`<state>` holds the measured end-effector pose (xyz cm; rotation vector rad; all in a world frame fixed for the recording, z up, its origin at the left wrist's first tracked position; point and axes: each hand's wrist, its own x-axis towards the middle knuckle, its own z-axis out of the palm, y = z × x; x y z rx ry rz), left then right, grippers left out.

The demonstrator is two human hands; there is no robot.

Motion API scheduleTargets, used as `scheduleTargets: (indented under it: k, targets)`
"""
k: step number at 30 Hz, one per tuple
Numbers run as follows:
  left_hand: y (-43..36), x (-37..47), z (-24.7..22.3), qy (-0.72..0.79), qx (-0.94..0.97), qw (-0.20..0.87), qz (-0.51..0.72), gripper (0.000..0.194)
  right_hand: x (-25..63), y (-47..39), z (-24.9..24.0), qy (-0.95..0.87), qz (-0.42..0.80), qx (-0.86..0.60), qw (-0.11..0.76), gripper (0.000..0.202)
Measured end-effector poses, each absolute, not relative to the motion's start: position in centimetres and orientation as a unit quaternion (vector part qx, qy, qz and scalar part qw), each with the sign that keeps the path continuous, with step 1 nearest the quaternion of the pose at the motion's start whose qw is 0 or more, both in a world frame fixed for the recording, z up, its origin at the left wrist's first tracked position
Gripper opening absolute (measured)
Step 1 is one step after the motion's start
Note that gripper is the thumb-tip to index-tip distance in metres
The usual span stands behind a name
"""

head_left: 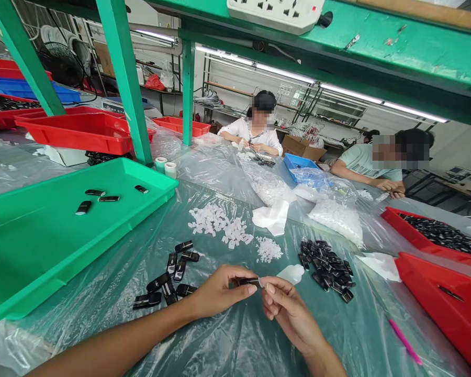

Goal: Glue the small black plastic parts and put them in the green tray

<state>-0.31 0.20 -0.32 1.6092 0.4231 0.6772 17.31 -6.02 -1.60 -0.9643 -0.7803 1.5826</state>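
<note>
Between finger and thumb of my left hand [219, 293] is a small glossy black casing [248, 281], lying sideways. The fingertips of my right hand [289, 310] are pinched at its right end, around a tiny pale piece [261, 283] that is mostly hidden. Several black casings [168, 285] lie scattered by my left wrist, and a denser heap of casings [326, 267] sits beyond my right hand. Ahead of both hands are a pile of white pieces [214, 220] and a smaller pile of tiny white bits [268, 249].
A green tray [82, 246] on the left holds several black casings. Red trays [447, 309] stand at the right, near a pink pen-like stick [405, 341]. A bag of white pieces [335, 217] lies farther back. Two people sit across the table; green posts [127, 84] rise at left.
</note>
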Motion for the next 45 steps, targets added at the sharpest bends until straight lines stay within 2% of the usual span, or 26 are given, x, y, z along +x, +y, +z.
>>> scheduleTargets:
  k: [34,40,45]
  targets:
    - [0.5,-1.0,0.5,0.156,0.754,0.591,0.241,0.033,16.8,-6.1,-2.0,-0.215,0.741,-0.406,0.49,0.021]
    - [0.3,-1.2,0.6,0.178,0.776,0.55,0.253,0.037,16.4,-6.1,-2.2,-0.231,0.757,-0.351,0.501,0.015]
    - [0.4,-1.3,0.3,0.178,0.824,0.477,0.246,0.034,16.1,-6.3,-2.2,-0.254,0.734,-0.372,0.508,0.015]
